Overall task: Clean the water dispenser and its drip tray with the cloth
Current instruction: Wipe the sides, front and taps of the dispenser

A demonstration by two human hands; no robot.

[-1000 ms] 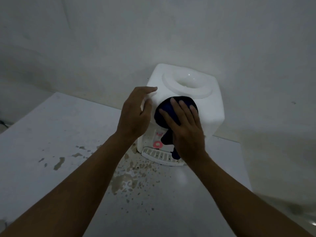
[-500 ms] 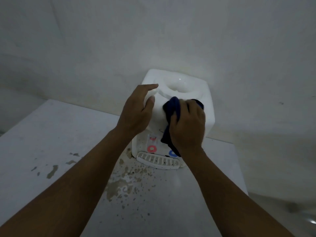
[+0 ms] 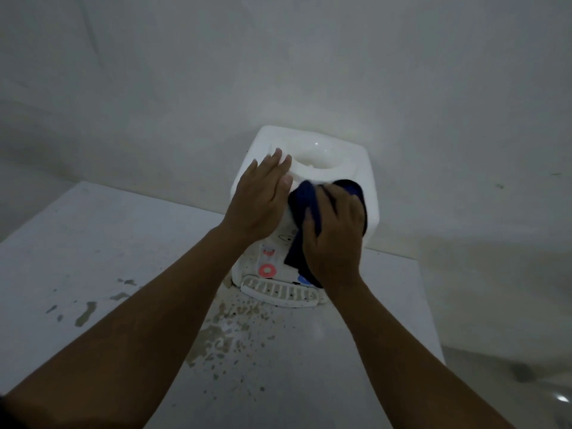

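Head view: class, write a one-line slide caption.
Left hand steadies the white water dispenser while right hand wipes its front with a dark blue cloth.

Plain, dim indoor utility corner, likely home or small back room; exact kind could not be told. Bare whitish plastered wall [image 3: 278, 72] rose behind, unadorned, faintly marked. White tabletop [image 3: 93, 243] was stained, with brownish splashes and chipped patches [image 3: 216, 332]. Small white countertop water dispenser [image 3: 365, 168] stood against wall, no bottle fitted, slotted drip tray [image 3: 278, 294] at front. 1 red tap [image 3: 266, 270] showed, blue one beside it partly covered. Lighting was weak, greyish.
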